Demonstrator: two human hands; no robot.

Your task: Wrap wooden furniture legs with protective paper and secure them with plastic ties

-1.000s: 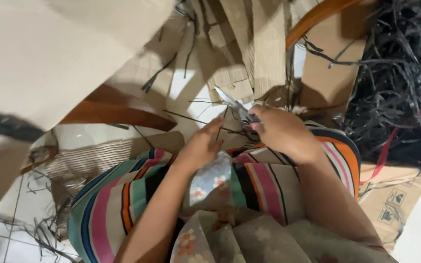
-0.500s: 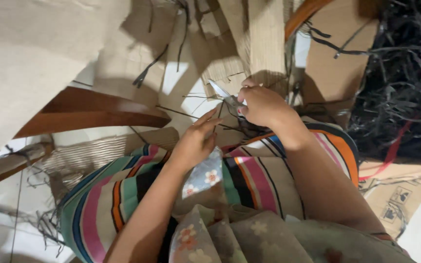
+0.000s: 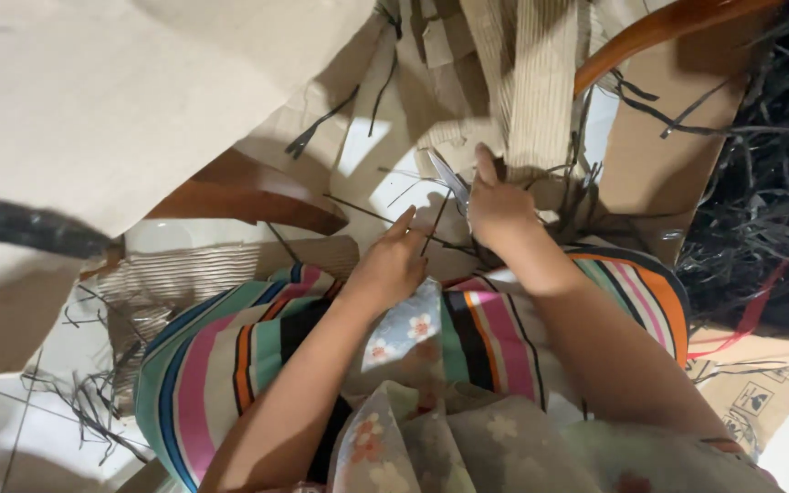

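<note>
One camera sits on the person's head and looks straight down, close to the striped colourful cloth lap (image 3: 257,356).
</note>
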